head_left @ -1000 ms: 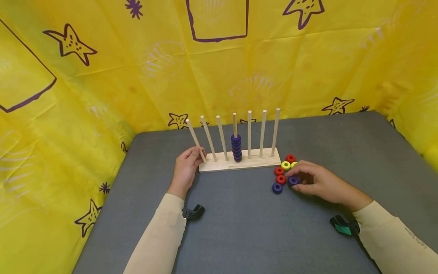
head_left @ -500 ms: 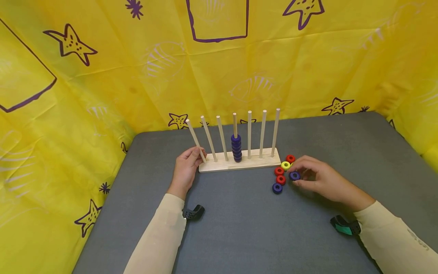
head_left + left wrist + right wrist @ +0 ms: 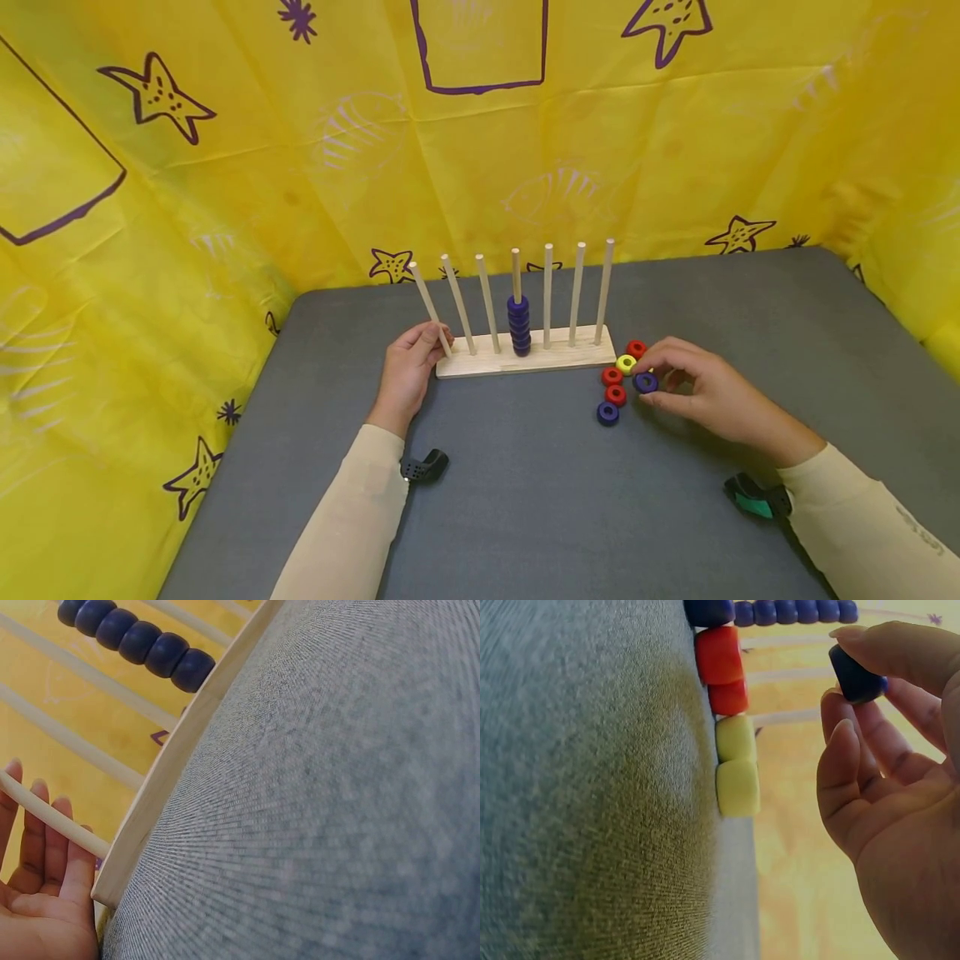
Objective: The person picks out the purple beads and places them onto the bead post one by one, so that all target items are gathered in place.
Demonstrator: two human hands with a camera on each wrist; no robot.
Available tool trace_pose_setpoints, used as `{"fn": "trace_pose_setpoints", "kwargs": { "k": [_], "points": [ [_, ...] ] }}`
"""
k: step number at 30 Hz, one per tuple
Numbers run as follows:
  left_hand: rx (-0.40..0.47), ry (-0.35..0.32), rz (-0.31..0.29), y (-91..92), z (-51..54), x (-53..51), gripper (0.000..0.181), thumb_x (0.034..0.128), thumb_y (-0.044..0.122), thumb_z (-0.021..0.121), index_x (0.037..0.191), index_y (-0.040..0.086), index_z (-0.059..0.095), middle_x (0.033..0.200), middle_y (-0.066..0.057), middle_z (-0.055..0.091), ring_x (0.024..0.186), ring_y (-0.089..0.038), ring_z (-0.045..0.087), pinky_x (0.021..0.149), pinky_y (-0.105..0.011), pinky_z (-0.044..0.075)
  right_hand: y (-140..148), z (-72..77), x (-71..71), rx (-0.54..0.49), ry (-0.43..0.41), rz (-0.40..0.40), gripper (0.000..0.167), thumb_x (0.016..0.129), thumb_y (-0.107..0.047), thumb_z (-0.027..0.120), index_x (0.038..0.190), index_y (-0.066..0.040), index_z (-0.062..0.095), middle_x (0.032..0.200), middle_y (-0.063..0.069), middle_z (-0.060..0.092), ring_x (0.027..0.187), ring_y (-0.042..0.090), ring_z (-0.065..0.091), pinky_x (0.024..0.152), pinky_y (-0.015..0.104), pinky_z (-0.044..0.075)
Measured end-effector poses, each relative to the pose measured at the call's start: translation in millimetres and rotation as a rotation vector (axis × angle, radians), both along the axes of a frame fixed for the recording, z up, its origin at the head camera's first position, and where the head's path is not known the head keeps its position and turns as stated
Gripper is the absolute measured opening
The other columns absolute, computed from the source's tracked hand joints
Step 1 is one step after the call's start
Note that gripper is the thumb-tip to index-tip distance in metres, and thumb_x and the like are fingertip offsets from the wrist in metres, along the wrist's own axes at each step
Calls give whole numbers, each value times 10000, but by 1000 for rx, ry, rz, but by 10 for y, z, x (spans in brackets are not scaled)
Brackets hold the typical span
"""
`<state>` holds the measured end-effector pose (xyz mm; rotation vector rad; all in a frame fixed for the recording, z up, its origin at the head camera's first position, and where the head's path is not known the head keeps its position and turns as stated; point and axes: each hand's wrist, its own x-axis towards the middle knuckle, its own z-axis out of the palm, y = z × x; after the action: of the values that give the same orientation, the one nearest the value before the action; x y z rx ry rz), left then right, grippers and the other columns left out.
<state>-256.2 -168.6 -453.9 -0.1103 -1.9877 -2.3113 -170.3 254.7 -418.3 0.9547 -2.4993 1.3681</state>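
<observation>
A wooden peg rack (image 3: 495, 360) stands on the table with several upright pegs. Stacked blue rings (image 3: 518, 327) fill the lower part of its middle peg. At the rack's left end, my left hand (image 3: 407, 367) holds the leftmost peg (image 3: 56, 820) low down, fingers behind it; the thumb is out of the left wrist view. My right hand (image 3: 701, 392) pinches a dark blue ring (image 3: 855, 676) between thumb and fingers, raised off the table. Beside it lie red rings (image 3: 612, 376), yellow rings (image 3: 737, 786) and another blue ring (image 3: 608, 413).
The grey table (image 3: 510, 500) runs up to a yellow cloth (image 3: 465, 167) printed with starfish and fish, which also hangs at both sides. Black straps (image 3: 425, 467) sit at the wrists. The loose rings lie close by the rack's right end.
My right hand has lifted the blue ring from the table and shifted it slightly up and away from me. The left hand and rack have stayed put.
</observation>
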Motion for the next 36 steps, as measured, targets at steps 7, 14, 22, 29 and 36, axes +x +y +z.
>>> {"fn": "trace_pose_setpoints", "kwargs": {
  "k": [7,14,22,29,36],
  "points": [
    [2,-2,-3,11,-31,-13,436,1134,207,626,1241,-215,641,1195,-352,651,1019,-220,688,929,-323,579,-48,23,35,-14,28,-4,448,818,141,899,1170,-84,736,1148,2,664,875,155,633,747,219,555],
    [5,-4,-2,4,-56,-10,443,1133,205,628,1249,-223,632,1156,-287,674,1016,-227,683,930,-325,578,-80,89,29,-8,93,-29,495,795,157,907,1184,-100,741,1145,-7,677,889,133,642,740,210,551],
    [12,-5,3,-5,-57,-8,426,1135,183,622,1249,-227,625,1119,-208,691,1023,-234,677,933,-331,578,-94,184,1,7,122,-47,501,787,157,913,1194,-89,756,1168,0,684,890,157,631,759,201,545],
    [6,-4,1,-8,-45,-13,433,1137,186,621,1262,-228,619,1194,-340,644,1029,-230,679,941,-335,577,-135,294,-48,-16,170,-20,537,769,213,890,1195,-81,747,1178,13,670,898,130,615,759,191,540],
    [-5,1,-2,-9,-33,-11,446,1136,200,626,1269,-225,616,1224,-373,625,1038,-231,678,949,-337,575,-200,414,-92,-15,192,-13,543,786,211,879,1217,-89,743,1209,20,665,902,125,615,771,192,532]
  ]
}}
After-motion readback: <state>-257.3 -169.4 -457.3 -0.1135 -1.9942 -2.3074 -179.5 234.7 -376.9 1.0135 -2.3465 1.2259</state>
